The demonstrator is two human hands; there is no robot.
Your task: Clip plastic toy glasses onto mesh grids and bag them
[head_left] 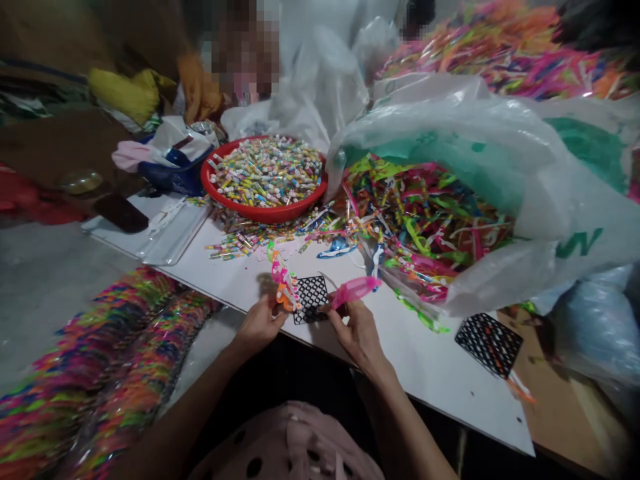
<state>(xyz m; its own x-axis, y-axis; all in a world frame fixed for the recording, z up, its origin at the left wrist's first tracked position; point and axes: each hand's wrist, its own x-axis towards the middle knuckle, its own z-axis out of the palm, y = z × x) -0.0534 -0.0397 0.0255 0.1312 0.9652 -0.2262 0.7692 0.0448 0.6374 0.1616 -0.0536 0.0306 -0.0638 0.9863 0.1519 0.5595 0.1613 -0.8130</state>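
My left hand pinches a pink-and-orange plastic trinket at the near edge of a white board. My right hand grips a translucent pink plastic piece. A black perforated plastic card lies between my hands, just touching the trinket. A matching card rests farther right, at the board's edge. Beyond my hands, a heap of colourful plastic strips spills from a white-and-green plastic sack.
A red basin brims with small striped tubes, and more lie scattered on the board. Long bundles of multicoloured strips lie on the floor at left. A seated person and white bags are behind.
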